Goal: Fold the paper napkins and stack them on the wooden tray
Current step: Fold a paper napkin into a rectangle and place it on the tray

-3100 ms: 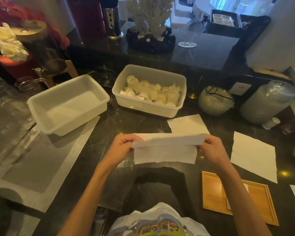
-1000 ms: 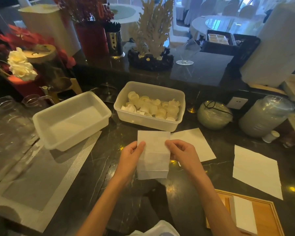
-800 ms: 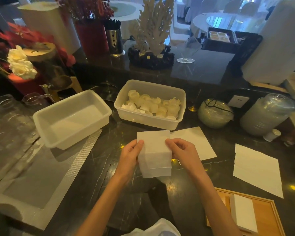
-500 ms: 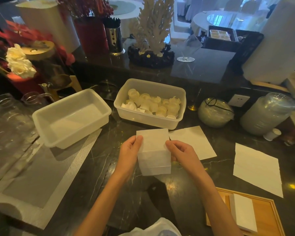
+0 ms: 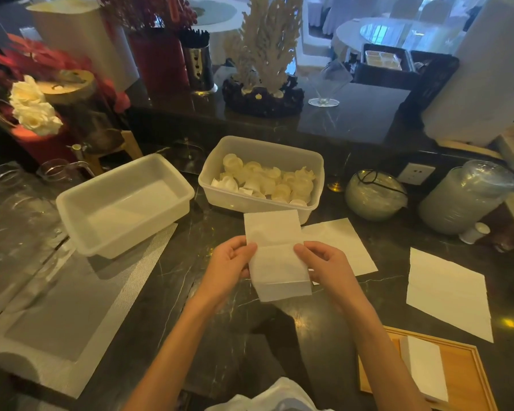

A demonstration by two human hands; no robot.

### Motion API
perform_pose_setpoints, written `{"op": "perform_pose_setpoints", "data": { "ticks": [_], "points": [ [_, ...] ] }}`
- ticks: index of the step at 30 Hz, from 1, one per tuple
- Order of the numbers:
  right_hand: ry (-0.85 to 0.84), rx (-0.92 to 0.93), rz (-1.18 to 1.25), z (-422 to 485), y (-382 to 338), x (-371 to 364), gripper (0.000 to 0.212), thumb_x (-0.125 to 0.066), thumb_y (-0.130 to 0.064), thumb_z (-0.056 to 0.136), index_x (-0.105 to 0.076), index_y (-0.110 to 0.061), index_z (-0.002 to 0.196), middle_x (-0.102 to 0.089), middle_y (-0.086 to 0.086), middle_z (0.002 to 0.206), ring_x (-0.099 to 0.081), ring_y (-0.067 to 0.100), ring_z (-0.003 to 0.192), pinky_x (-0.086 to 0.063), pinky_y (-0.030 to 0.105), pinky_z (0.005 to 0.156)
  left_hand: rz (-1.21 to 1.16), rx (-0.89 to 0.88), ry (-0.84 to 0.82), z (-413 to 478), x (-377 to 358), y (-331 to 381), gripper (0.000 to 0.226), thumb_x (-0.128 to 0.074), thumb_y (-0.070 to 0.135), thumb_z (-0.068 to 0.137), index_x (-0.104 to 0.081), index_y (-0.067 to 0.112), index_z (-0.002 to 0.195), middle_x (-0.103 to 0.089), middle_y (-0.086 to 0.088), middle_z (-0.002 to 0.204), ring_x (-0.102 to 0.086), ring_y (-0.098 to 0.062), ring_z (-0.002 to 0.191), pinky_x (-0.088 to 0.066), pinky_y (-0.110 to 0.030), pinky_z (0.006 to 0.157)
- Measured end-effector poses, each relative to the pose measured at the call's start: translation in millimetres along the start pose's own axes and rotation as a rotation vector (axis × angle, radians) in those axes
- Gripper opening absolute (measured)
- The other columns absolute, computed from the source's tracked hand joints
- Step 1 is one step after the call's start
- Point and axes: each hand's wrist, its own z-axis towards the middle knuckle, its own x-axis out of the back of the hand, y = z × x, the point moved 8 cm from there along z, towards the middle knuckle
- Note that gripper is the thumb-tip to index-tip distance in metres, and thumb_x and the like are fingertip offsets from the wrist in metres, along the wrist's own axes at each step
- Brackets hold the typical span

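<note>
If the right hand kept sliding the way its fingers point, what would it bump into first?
The right hand pinches the folded napkin, so that meets it first. Beyond it, probably the tub of white rolls, though depth is hard to judge.

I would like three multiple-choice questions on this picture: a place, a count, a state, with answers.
1. Where is the wooden tray?
A) far left
B) near right, close to the person
C) on the upper ledge

2. How many plastic tubs stand on the counter?
A) one
B) two
C) four

3. How is the napkin held?
A) by both hands
B) by one hand
C) not held

1 B: it lies at the lower right, a folded napkin on it.
2 B: one empty tub, one filled tub.
3 A: left hand and right hand pinch its sides.
</note>
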Motion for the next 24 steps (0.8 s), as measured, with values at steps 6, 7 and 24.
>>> {"op": "perform_pose_setpoints", "data": {
  "ticks": [6, 7, 24],
  "points": [
    [-0.017, -0.031, 0.105, -5, -8, -1, 0.009, -0.068, -0.034, 0.093, -0.072, -0.041, 0.099, -0.075, -0.017, 0.097, -0.073, 0.005, 0.089, -0.059, 0.020, 0.062, 0.012, -0.049, -0.075, -1, 0, 14, 0.022, -0.056, 0.013, 0.101, -0.068, 0.018, 0.119, -0.078, -0.007, 0.108, -0.076, -0.022, 0.097, -0.063, -0.029, 0.072],
    [-0.032, -0.034, 0.128, -6, -10, -2, 0.010, -0.067, -0.035, 0.093, -0.072, -0.043, 0.097, -0.075, -0.017, 0.098, -0.073, 0.005, 0.089, -0.059, 0.020, 0.062, 0.001, -0.060, -0.092, -1, 0, 16, 0.023, -0.058, 0.012, 0.100, -0.068, 0.019, 0.120, -0.077, -0.007, 0.110, -0.075, -0.023, 0.100, -0.063, -0.030, 0.074],
    [-0.005, 0.296, 0.081, -10, -62, 8, 0.031, -0.063, -0.019, 0.098, -0.073, -0.046, 0.090, -0.075, -0.023, 0.100, -0.069, -0.003, 0.098, -0.058, 0.014, 0.062, -0.281, 0.129, -0.361, -23, -24, 18, 0.054, -0.043, 0.052, 0.095, -0.053, 0.025, 0.141, -0.064, -0.011, 0.136, -0.066, -0.029, 0.119, -0.060, -0.041, 0.086]
  ]
}}
